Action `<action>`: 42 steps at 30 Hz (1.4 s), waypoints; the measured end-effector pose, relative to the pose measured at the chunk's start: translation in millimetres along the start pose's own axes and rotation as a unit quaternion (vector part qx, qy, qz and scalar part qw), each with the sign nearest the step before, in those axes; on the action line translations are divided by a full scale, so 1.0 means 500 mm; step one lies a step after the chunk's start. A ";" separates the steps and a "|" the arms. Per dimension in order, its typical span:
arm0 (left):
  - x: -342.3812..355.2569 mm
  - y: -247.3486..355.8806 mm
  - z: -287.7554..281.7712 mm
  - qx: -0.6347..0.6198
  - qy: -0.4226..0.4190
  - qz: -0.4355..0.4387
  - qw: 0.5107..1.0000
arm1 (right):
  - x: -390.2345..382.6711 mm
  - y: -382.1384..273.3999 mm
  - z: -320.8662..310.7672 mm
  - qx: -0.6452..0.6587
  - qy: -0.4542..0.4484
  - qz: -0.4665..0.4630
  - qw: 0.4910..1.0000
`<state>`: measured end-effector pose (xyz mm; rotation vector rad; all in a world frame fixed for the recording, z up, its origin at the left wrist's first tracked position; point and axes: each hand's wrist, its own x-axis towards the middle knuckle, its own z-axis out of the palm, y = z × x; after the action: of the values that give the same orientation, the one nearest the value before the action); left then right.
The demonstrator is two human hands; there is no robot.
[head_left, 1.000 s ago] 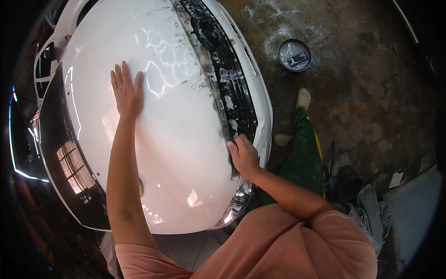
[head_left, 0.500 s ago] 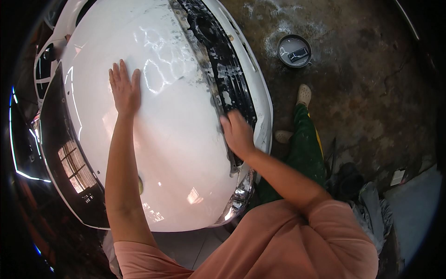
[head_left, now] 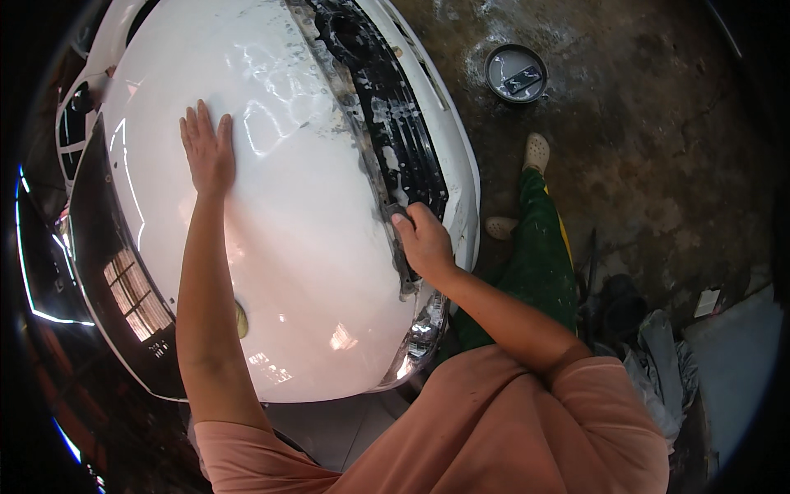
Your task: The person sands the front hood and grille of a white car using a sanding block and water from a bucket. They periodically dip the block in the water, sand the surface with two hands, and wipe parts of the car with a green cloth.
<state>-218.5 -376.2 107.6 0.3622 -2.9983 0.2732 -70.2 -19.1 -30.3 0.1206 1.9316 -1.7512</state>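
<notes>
My left hand (head_left: 211, 156) lies flat on the white car hood (head_left: 304, 255), its fingers stretched out and slightly apart. At the hood's front edge my right hand (head_left: 426, 244) is closed, thumb against the bent fingers. A small dark piece shows beside the thumb, but I cannot make out what it is. Under and beside this hand runs the edge strip (head_left: 362, 132), scuffed to grey with wet patches. The black grille (head_left: 403, 140), streaked with whitish residue, lies just past it.
On the stained concrete floor (head_left: 650, 148) stands a round dark basin (head_left: 490, 81) with cloudy liquid and a dark rectangular block (head_left: 523, 79). A greenish-yellow oval thing (head_left: 241, 319) rests on the hood near my left forearm. Crumpled plastic sheeting (head_left: 658, 362) lies at the right.
My right hand has shifted slightly nearer along the hood's front edge. My left hand remains flat on the hood. The whole view has shifted a little.
</notes>
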 end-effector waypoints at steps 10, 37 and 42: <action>-0.001 0.003 0.003 0.001 0.001 0.002 1.000 | -0.045 0.043 0.013 -0.024 0.002 -0.023 0.999; 0.007 0.014 -0.004 0.009 0.004 0.004 1.000 | 0.199 -0.063 0.010 -0.051 0.043 -0.070 0.995; -0.008 0.002 0.000 0.002 0.003 -0.002 1.000 | 0.087 -0.021 0.026 -0.039 0.037 -0.111 0.992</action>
<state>-214.7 -374.4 106.9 0.3663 -2.9913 0.2795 -107.5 -44.9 -40.0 -0.0610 2.1332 -1.8299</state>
